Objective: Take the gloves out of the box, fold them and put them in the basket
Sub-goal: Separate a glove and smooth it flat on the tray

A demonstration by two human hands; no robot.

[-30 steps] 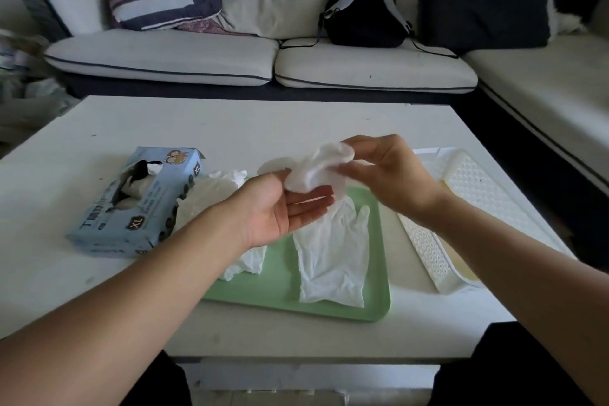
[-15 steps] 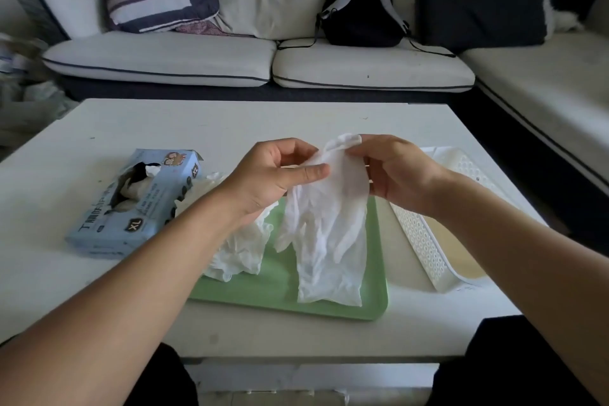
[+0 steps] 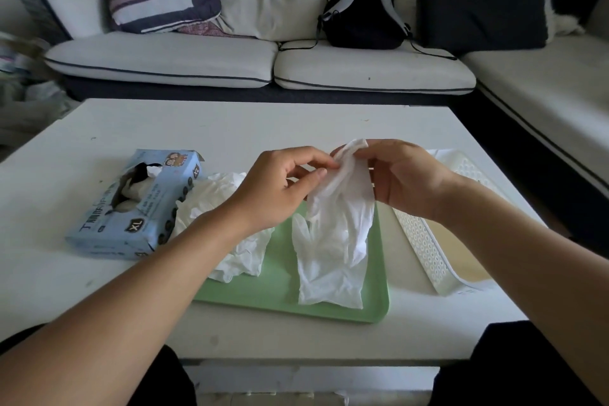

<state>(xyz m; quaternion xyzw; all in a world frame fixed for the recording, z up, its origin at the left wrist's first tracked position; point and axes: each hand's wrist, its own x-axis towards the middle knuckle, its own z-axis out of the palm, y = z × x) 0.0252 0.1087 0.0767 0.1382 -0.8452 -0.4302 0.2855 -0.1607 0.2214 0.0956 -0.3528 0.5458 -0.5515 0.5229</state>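
Bare forearms, dark trousers (image 3: pixel 514 369)

White low table (image 3: pixel 263 122) carries everything. Green tray (image 3: pixel 283 293) sits near the front edge, roughly centre. Light-blue glove box (image 3: pixel 131 217), marked XL, lies flat just left of the tray, its torn top opening showing white gloves inside. White perforated basket (image 3: pixel 425 247) lies just right of the tray, tan bottom visible. A crumpled pile of white gloves (image 3: pixel 211 198) spills over the tray's left edge, touching the box. Far side of the table behind the tray is bare white surface.
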